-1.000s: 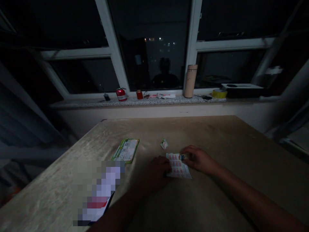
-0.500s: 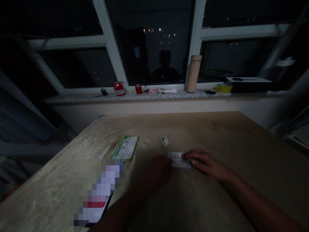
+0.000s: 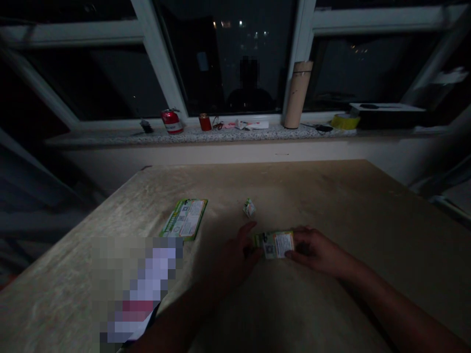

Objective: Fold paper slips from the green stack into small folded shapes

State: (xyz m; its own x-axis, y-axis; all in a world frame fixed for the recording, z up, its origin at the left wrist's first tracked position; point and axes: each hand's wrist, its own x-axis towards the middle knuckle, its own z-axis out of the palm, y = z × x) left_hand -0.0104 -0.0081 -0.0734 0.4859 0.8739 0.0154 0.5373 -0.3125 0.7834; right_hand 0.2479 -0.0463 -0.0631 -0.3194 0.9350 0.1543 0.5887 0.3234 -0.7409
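A small green-and-white printed packet (image 3: 274,244), with a QR code and a block of small text facing up, lies low over the table in front of me. My right hand (image 3: 314,249) grips its right end, thumb at the near edge and fingers at the far edge. My left hand (image 3: 237,250) is at the packet's left end, in shadow, with the index finger lifted and apart from the thumb. The thumb tip is close to the packet's left edge; whether it touches is too dark to tell. Just beyond sits a small crumpled green-and-white wrapper piece (image 3: 249,208).
On the table (image 3: 331,196) to the left lies a larger green printed packet (image 3: 186,219), beside a pixelated flat object (image 3: 147,289). The windowsill (image 3: 228,135) bears a red can (image 3: 171,121), an orange jar (image 3: 205,122), a tall tan bottle (image 3: 297,95) and yellow tape (image 3: 345,121).
The packet now shows its green side with the QR code, where a whitish side with reddish print faced up. My left fingers have spread and lifted from it. The view has tilted slightly down.
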